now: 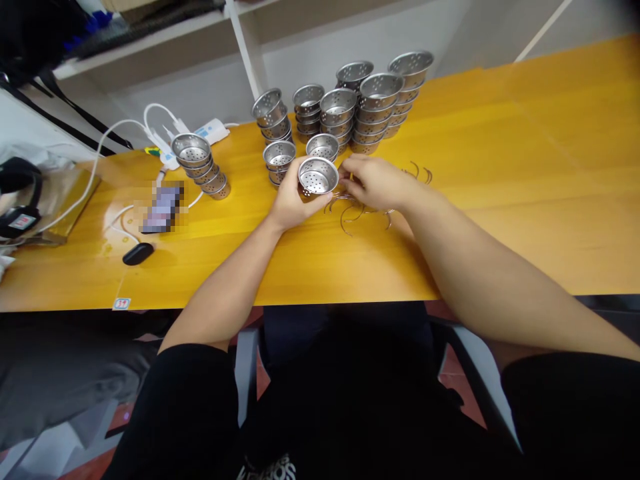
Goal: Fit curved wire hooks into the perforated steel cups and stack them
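Note:
My left hand (293, 202) is wrapped round a perforated metal strainer cup (319, 176), its opening tilted up toward me. Just right of that cup's rim, my right hand (375, 181) has its fingers curled together in a pinch; what lies between the fingertips is too small to make out. Below and beside the right hand, several thin curved metal wires (345, 223) lie loose on the table. Close behind the held cup stand a short stack of strainer cups (279, 155) and another strainer cup (322, 146).
Tall stacks of strainer cups (381, 93) stand at the back of the yellow table (525, 200). Another leaning stack (200, 160) is to the left, near a phone (163, 208), a black oval case (138, 254), white cables and a power strip (213, 131). Headphones (20, 197) lie far left.

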{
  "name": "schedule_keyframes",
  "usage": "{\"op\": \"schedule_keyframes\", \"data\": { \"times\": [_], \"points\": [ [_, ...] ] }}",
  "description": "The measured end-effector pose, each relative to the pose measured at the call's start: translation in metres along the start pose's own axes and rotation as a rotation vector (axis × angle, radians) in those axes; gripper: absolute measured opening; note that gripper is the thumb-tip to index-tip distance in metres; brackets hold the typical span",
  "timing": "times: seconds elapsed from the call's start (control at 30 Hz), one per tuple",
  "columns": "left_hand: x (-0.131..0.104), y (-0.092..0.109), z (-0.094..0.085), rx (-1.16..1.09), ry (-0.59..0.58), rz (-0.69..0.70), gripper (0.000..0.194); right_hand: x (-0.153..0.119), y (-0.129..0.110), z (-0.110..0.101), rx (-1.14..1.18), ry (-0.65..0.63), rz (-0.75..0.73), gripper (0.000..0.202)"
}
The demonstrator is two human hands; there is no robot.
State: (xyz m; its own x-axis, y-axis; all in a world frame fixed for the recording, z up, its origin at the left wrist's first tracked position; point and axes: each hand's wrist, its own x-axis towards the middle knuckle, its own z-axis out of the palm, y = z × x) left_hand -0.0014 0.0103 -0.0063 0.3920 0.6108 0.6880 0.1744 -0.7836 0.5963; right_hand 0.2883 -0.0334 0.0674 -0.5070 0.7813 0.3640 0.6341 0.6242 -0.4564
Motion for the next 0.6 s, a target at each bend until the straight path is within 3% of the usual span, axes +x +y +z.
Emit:
{"op": "schedule_keyframes", "data": {
  "times": [0.6],
  "points": [
    [0.000,0.012,-0.003,-0.034,0.027,-0.024,0.104,0.002,-0.006,-0.003,0.012,-0.022,0.013,0.011]
  ]
}}
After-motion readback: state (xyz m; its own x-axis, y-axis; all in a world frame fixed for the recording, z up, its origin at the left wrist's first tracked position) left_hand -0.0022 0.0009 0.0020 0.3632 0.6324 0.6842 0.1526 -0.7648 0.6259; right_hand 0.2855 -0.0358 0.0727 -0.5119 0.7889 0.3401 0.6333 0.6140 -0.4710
